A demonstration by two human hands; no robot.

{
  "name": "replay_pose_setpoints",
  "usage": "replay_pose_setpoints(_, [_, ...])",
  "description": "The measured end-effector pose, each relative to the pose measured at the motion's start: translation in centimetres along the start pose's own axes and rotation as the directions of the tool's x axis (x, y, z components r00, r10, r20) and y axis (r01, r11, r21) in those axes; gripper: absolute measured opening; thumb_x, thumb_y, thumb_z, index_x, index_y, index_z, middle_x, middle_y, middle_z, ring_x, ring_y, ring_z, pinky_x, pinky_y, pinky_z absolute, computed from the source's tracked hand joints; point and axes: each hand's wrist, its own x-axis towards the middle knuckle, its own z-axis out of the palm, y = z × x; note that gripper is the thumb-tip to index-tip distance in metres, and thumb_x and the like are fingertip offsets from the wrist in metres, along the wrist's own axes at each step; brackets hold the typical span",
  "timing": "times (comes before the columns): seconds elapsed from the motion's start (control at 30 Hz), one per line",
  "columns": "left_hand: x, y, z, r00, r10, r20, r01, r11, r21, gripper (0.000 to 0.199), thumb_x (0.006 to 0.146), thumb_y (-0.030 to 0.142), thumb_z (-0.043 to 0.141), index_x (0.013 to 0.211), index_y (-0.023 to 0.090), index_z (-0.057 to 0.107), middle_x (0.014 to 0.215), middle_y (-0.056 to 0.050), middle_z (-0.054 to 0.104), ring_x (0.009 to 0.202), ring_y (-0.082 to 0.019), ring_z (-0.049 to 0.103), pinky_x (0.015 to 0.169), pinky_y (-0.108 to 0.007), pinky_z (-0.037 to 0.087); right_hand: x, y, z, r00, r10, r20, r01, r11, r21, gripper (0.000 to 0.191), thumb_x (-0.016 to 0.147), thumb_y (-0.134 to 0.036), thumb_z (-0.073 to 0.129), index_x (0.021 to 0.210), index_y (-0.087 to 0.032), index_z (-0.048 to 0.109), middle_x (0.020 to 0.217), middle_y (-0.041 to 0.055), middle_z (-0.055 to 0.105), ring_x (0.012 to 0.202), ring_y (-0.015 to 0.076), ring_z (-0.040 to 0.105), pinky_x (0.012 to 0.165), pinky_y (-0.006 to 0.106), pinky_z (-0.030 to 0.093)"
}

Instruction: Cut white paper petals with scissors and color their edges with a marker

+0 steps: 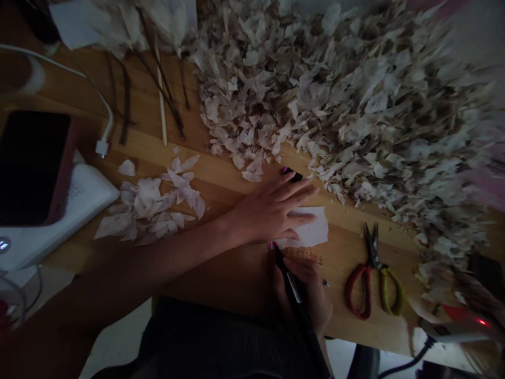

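My left hand lies flat with its fingers spread, pressing on a small piece of white paper on the wooden table. My right hand grips a black marker. Its pink tip touches the near left edge of the paper, where a pink mark shows. A small dark object with a pink end lies just beyond my left fingers, partly hidden by them. Red-and-yellow-handled scissors rest half open to the right of my right hand.
A large heap of pale dried petals covers the back and right. A smaller petal pile lies left. A phone rests on a white box, near a white cable and thin sticks. A power strip sits front right.
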Motion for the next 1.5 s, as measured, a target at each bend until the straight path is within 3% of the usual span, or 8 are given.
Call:
replay_pose_setpoints(0.67, [0.1, 0.0, 0.0, 1.000, 0.012, -0.013, -0.011, 1.000, 0.017, 0.050, 0.101, 0.050, 0.056, 0.145, 0.029, 0.061, 0.169, -0.015, 0.034, 0.159, -0.035, 0.024, 0.128, -0.058, 0.017, 0.1, -0.3, 0.1, 1.000, -0.021, -0.014, 0.021, 0.999, -0.024, 0.012, 0.087, -0.017, 0.073, 0.098, -0.023, 0.069, 0.088, 0.0022, 0.075, 0.073, 0.0169, 0.075, 0.065, 0.026, 0.061])
replay_pose_setpoints(1.27, [0.0, 0.0, -0.1, 1.000, 0.011, -0.010, -0.011, 1.000, 0.009, 0.051, 0.100, 0.051, 0.056, 0.146, 0.029, 0.059, 0.169, -0.014, 0.035, 0.159, -0.034, 0.023, 0.127, -0.059, 0.018, 1.0, -0.9, -0.4, 0.995, -0.096, 0.002, 0.096, 0.994, -0.059, 0.012, 0.085, -0.016, 0.071, 0.093, -0.023, 0.065, 0.079, -0.0002, 0.073, 0.062, 0.0158, 0.073, 0.052, 0.024, 0.058])
replay_pose_setpoints(1.5, [0.0, -0.1, -0.1, 1.000, 0.016, -0.002, -0.016, 1.000, 0.011, 0.052, 0.101, 0.052, 0.055, 0.147, 0.029, 0.059, 0.169, -0.015, 0.034, 0.159, -0.035, 0.022, 0.127, -0.060, 0.016, 0.3, -0.7, -0.6, 0.997, -0.077, 0.022, 0.078, 0.996, -0.038, 0.017, 0.087, -0.012, 0.070, 0.097, -0.024, 0.066, 0.082, 0.0017, 0.072, 0.064, 0.0164, 0.071, 0.055, 0.027, 0.059])
